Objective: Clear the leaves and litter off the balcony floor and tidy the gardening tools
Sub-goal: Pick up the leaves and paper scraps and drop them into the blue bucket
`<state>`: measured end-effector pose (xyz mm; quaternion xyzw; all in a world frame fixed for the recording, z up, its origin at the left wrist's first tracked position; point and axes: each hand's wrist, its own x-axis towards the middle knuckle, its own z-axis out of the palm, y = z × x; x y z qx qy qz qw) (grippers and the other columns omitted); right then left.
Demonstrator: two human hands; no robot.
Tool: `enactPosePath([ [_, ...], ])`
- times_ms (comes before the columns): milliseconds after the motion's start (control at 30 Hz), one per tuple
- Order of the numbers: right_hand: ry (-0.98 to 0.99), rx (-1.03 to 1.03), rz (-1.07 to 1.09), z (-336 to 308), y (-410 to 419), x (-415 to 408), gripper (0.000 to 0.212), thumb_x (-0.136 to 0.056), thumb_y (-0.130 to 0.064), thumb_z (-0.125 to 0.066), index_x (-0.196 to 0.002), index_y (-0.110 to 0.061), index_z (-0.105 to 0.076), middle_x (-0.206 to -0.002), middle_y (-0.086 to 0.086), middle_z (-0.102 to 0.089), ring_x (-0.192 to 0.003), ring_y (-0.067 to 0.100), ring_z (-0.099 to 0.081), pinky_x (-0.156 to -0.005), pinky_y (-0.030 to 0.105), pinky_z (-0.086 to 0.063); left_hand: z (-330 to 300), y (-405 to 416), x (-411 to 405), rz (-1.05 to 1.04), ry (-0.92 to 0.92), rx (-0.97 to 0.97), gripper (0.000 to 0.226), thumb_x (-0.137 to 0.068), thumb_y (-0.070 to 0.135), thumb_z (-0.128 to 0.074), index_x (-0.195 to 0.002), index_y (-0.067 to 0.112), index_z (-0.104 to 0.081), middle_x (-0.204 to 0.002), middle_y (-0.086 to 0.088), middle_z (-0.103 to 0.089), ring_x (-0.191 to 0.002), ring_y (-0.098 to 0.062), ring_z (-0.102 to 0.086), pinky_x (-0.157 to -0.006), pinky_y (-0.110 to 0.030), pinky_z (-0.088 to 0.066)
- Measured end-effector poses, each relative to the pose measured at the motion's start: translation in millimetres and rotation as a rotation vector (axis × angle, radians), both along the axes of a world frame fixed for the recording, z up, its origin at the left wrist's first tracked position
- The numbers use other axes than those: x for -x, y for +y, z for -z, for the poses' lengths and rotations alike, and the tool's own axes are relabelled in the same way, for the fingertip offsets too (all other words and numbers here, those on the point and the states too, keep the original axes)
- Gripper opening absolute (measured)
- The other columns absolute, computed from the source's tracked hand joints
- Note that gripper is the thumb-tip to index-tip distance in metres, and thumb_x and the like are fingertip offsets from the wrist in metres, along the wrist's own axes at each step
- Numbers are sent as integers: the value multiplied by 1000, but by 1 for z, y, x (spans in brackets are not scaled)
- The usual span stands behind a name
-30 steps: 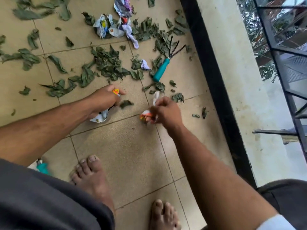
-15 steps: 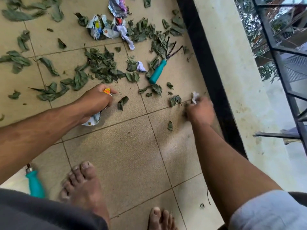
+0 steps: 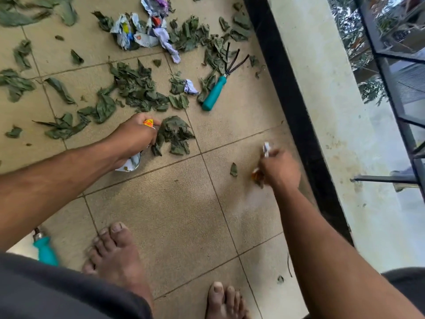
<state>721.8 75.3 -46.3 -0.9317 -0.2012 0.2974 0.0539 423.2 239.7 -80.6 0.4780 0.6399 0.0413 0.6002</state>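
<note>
left hand (image 3: 135, 137) curled tight round crumpled wrappers (image 3: 131, 161), knuckles touching small leaf pile (image 3: 176, 137), right hand (image 3: 279, 169) blurry, fingers closed on litter scraps (image 3: 266, 148), hand rake (image 3: 217, 85) far w/ more leaves

Matt beige floor tiles (image 3: 184, 215), a glossy teal plastic rake handle (image 3: 215, 93) with dark metal tines, crumpled paper litter (image 3: 138, 33).

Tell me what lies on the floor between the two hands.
In the head view, between the left hand and right hand: a small clump of leaves, one stray leaf, otherwise bare tile.
</note>
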Motion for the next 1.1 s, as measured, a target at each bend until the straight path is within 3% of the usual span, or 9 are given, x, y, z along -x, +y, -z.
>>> enactPosePath([
  [67, 10, 93, 7, 11, -16, 15, 22, -89, -30, -65, -105, -22, -54, -82, 0, -72, -66, 21, -73, -65, 38, -61, 1, 2, -1, 2, 11, -23, 46, -86, 4, -59, -121, 34, -63, -113, 0, -65, -95, -20, -58, -75, -35, -45],
  [233, 115, -73, -167, 31, 12, 72, 37, -82, -32, -65, -113, -23, -47, -96, 3, -69, -76, 29, -72, -77, 45, -62, -6, 1, -8, 103, 5, -86, 54, -89, 8, -61, -129, 44, -54, -119, 3, -61, -98, -21, -59, -83, -43, -49],
  [367, 492, -308, -141, 17, 50, 79, 25, -96, -31, -70, -116, -25, -57, -96, 1, -73, -72, 19, -77, -69, 47, -66, -8, -3, -26, 297, -17, -77, 61, -95, 3, -55, -135, 49, -54, -105, -1, -59, -69, -16, -48, -57, -33, -38],
  [500, 318, -398, 36, -8, 31, 36, 15, -95, -17, -66, -109, -17, -62, -79, 4, -73, -57, 16, -75, -52, 31, -61, 1, 3, -42, 432, -24, -66, 66, -91, 5, -53, -129, 58, -57, -90, 1, -54, -61, -17, -45, -53, -31, -35],
  [567, 243, -277, 126, -20, -11, 5, 9, -94, -17, -67, -102, -17, -63, -75, 5, -75, -55, 14, -74, -50, 27, -57, 7, 6, -47, 472, -37, -72, 65, -92, 4, -53, -126, 59, -60, -87, 0, -55, -62, -20, -44, -55, -32, -35],
  [700, 253, 184, 23, -33, -101, -48, 13, -83, -24, -73, -95, -22, -67, -85, 5, -78, -75, 22, -77, -79, 45, -65, 9, 1, -62, 504, -77, -107, 58, -94, 1, -54, -124, 49, -66, -97, 1, -59, -74, -23, -48, -63, -34, -36],
  [900, 91, 631, 47, -39, -181, -48, 14, -94, -25, -65, -91, -11, -66, -74, 5, -75, -58, 17, -73, -59, 31, -61, 11, -9, -69, 590, -107, -131, 54, -95, 5, -57, -127, 48, -64, -126, 3, -62, -72, -22, -52, -64, -34, -42],
  [1000, 238, 754, 313, -26, -222, -20, 22, -99, -18, -58, -97, 2, -66, -65, 14, -75, -53, 25, -74, -59, 37, -65, 14, -8, -71, 594, -99, -140, 53, -95, 6, -57, -125, 49, -64, -117, -1, -58, -70, -18, -49, -60, -32, -39],
  [1100, 341, 643, 588, -8, -243, 11, 19, -92, -10, -65, -102, 6, -62, -88, 25, -71, -73, 39, -74, -71, 51, -66, 14, -8, -66, 605, -87, -147, 53, -96, 7, -57, -126, 50, -63, -119, 3, -56, -74, -16, -50, -61, -33, -39],
])
